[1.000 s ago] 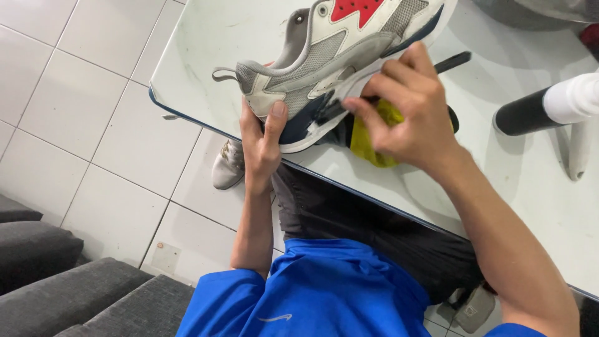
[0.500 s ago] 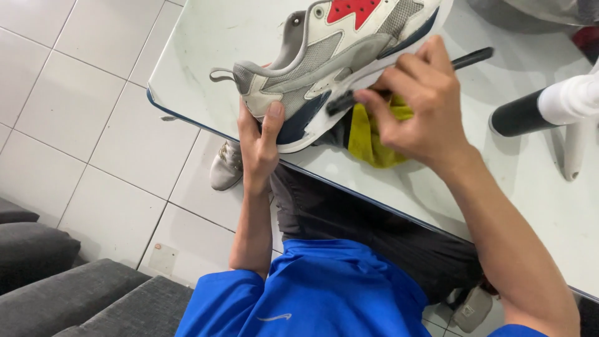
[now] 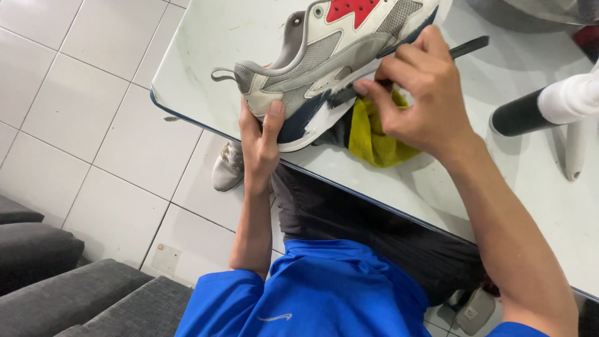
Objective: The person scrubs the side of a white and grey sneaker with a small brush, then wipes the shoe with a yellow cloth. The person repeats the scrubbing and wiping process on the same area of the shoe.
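At the near edge of the glass table (image 3: pixel 206 68) my left hand (image 3: pixel 261 145) cups the heel of one grey-and-white sneaker (image 3: pixel 324 62), fingers clamped under its sole so it stays tilted. My right hand (image 3: pixel 424 93) pinches a dark brush (image 3: pixel 465 47) against the midsole, fingers closed around the handle. One yellow cloth (image 3: pixel 374 140) lies beneath, likely catching drips, and a second shoe (image 3: pixel 228 167) sits on the floor.

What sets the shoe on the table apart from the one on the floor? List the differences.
The grey sneaker lies on its side on the glass table, while the floor shoe stands on the tiles. The grey sneaker is gripped at the heel by the left hand and brushed by the right hand; the floor shoe is untouched. Both look pale grey.
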